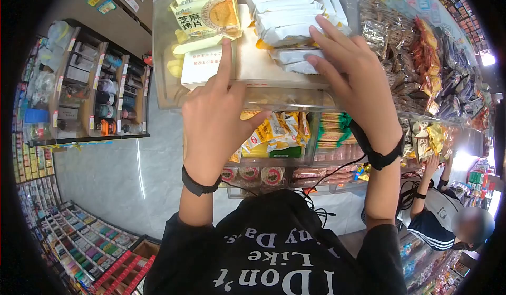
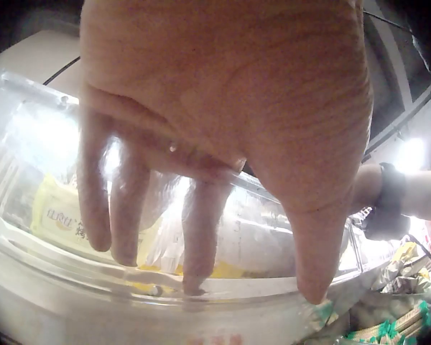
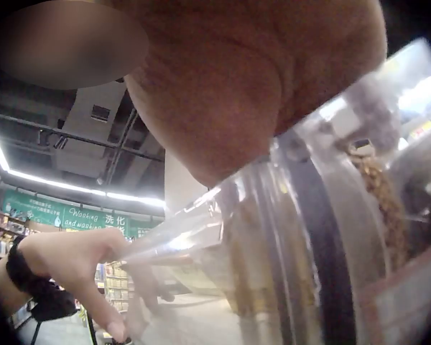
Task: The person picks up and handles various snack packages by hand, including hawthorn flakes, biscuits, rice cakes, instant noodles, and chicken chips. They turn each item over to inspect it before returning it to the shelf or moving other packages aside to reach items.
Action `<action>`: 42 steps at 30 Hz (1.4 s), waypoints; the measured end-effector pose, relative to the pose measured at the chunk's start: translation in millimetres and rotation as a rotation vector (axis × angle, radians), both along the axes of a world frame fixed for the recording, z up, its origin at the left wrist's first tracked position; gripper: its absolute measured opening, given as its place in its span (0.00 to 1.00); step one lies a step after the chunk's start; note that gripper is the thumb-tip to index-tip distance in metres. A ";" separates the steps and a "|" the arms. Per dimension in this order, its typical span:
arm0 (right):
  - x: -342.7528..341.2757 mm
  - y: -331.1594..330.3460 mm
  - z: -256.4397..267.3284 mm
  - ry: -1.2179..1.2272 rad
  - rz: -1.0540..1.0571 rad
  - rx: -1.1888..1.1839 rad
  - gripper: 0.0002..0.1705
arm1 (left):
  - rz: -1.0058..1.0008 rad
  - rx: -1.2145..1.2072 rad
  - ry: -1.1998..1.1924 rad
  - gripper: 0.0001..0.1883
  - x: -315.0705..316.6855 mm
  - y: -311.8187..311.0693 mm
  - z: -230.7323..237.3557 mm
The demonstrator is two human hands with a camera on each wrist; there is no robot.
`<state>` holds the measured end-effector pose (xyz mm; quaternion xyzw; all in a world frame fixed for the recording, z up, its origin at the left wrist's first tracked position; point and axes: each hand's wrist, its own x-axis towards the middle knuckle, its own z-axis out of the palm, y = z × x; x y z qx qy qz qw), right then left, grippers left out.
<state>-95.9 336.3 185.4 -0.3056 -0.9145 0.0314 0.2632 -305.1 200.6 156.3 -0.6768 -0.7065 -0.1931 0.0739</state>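
A clear, smooth-walled bin (image 1: 295,99) holds packets beneath a person's outstretched arms. The right hand (image 1: 361,79), angled inward with its grip spread, rests its fingers on the glossy, crinkled white packets (image 1: 287,15), which lie inside in an overlapping row. The left hand (image 1: 212,110) reaches over the front wall, its grip spread, index finger straight and thumb out, fingertip at the edge of the flat yellow packets (image 1: 208,13). Below them lies a white, square-edged box (image 1: 203,69).
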 end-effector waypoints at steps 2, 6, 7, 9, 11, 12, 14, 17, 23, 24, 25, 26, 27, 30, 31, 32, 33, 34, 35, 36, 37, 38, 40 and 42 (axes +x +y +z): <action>1.6 -3.2 2.6 -0.012 0.007 -0.032 0.24 | -0.002 0.004 -0.004 0.23 1.2 -1.6 -3.4; 2.6 -2.9 2.7 -0.027 0.020 -0.029 0.25 | 0.021 -0.032 -0.005 0.22 2.1 -4.2 -4.1; 2.2 -2.8 3.5 -0.022 0.022 -0.032 0.25 | 0.030 -0.044 0.002 0.22 2.1 -4.4 -3.2; 0.4 -3.1 5.1 -0.013 0.030 -0.041 0.26 | 0.016 -0.036 -0.005 0.22 0.5 -3.7 -5.4; -0.2 -3.1 5.0 -0.004 0.026 -0.064 0.26 | 0.013 -0.036 -0.008 0.23 -0.2 -3.4 -5.3; -0.3 -3.1 5.2 0.000 0.024 -0.074 0.26 | 0.014 -0.038 -0.007 0.23 -0.1 -2.7 -4.1; -0.9 -2.8 4.6 0.007 0.023 -0.072 0.26 | 0.018 -0.049 0.003 0.23 -0.6 -2.2 -3.0; -0.5 -2.7 4.4 -0.002 0.023 -0.065 0.27 | 0.018 -0.057 0.025 0.23 -0.8 -1.7 -2.3; 2.6 -3.7 1.1 -0.030 0.042 0.033 0.29 | -0.004 -0.034 0.031 0.23 -0.6 -3.3 -0.4; 3.5 -2.9 -1.1 -0.033 0.041 0.058 0.29 | 0.000 -0.040 0.040 0.23 -0.5 -3.7 0.3; 3.9 -2.4 -2.1 -0.030 0.038 0.066 0.29 | 0.004 -0.044 0.049 0.23 -0.4 -3.5 0.9; 3.6 -2.2 -3.0 -0.028 0.037 0.075 0.28 | 0.005 -0.038 0.037 0.23 -0.3 -3.3 1.0; 3.0 -2.0 -3.9 -0.025 0.036 0.084 0.28 | 0.007 -0.031 0.025 0.24 -0.3 -3.3 0.4; 0.9 -0.7 -6.1 -0.015 0.010 0.108 0.27 | 0.022 -0.054 0.021 0.25 -0.7 -1.5 2.9; -0.1 -0.3 -6.7 -0.006 -0.004 0.087 0.27 | 0.028 -0.067 0.026 0.26 -0.9 -0.7 4.5; -1.7 0.3 -6.9 0.004 -0.017 0.066 0.27 | 0.013 -0.056 0.017 0.24 -1.4 0.2 5.9; -3.1 0.5 -6.7 0.015 -0.028 0.048 0.26 | -0.001 -0.041 0.010 0.23 -2.0 1.4 6.9; -4.0 -0.3 -6.1 0.018 -0.036 0.035 0.26 | -0.015 -0.027 0.003 0.22 -2.5 1.6 7.6; -5.2 -1.2 -4.9 0.022 -0.044 0.024 0.26 | -0.010 -0.033 0.004 0.23 -3.0 1.3 6.7; -6.2 -2.4 -3.8 0.025 -0.051 0.012 0.26 | -0.005 -0.039 0.005 0.23 -3.4 1.0 4.5; -6.7 -3.8 -2.6 0.023 -0.051 0.014 0.26 | -0.001 -0.043 0.006 0.23 -4.0 1.2 4.0; -6.0 -6.4 -2.2 0.020 -0.052 0.014 0.26 | 0.001 -0.056 0.019 0.25 -4.0 0.0 5.7; -4.0 -7.7 -5.5 -0.006 -0.062 0.004 0.28 | 0.003 -0.059 0.001 0.27 -4.5 -0.1 5.7; -6.2 -11.9 -6.7 -0.008 -0.065 0.029 0.29 | 0.024 -0.062 -0.011 0.30 -3.1 -0.3 8.2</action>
